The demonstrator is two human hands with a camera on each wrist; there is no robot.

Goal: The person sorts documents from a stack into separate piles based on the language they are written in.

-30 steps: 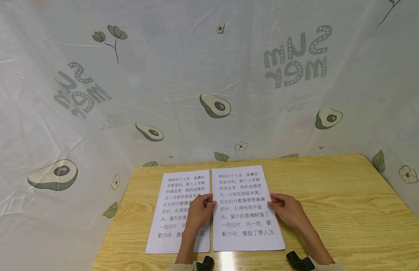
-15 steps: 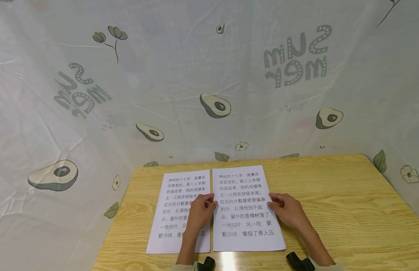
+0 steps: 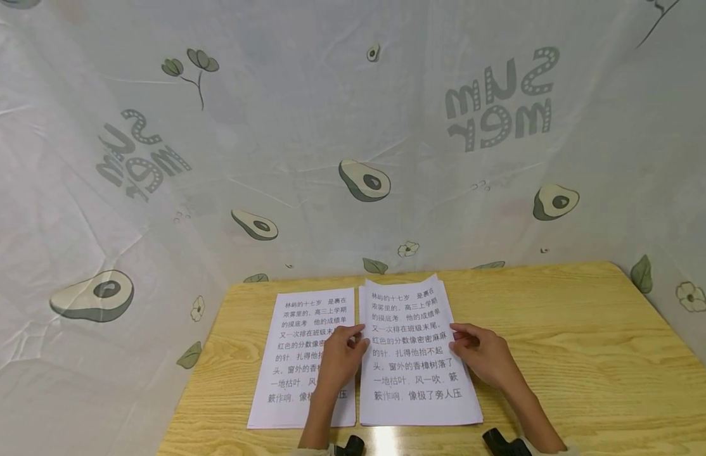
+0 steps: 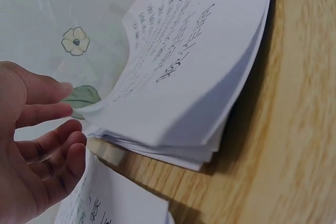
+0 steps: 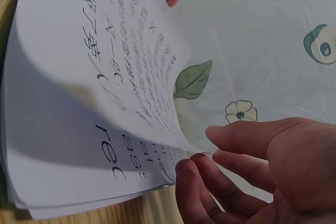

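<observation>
A printed sheet of paper (image 3: 412, 373) bows up off the right-hand paper stack (image 5: 58, 171), its far corners raised. At its left edge, my left hand (image 3: 338, 361) pinches it between thumb and fingertip. My right hand (image 3: 487, 358) pinches the opposite edge at about the same height. Under the lifted sheet, the right wrist view shows large Latin letters on the page below. A second paper stack (image 3: 307, 310) with the same Chinese text lies to the left, partly covered by my left hand and forearm.
Both stacks lie side by side on a yellow wood-grain table (image 3: 587, 354), a narrow gap between them. Behind and at the sides hangs a pale curtain (image 3: 296, 126) printed with avocados and leaves. Black wrist mounts (image 3: 504, 441) sit on both forearms.
The top sheet lay flat on the right stack before; now it is bent and lifted, its far corners showing above the pages below. Both hands stay at its side edges.
</observation>
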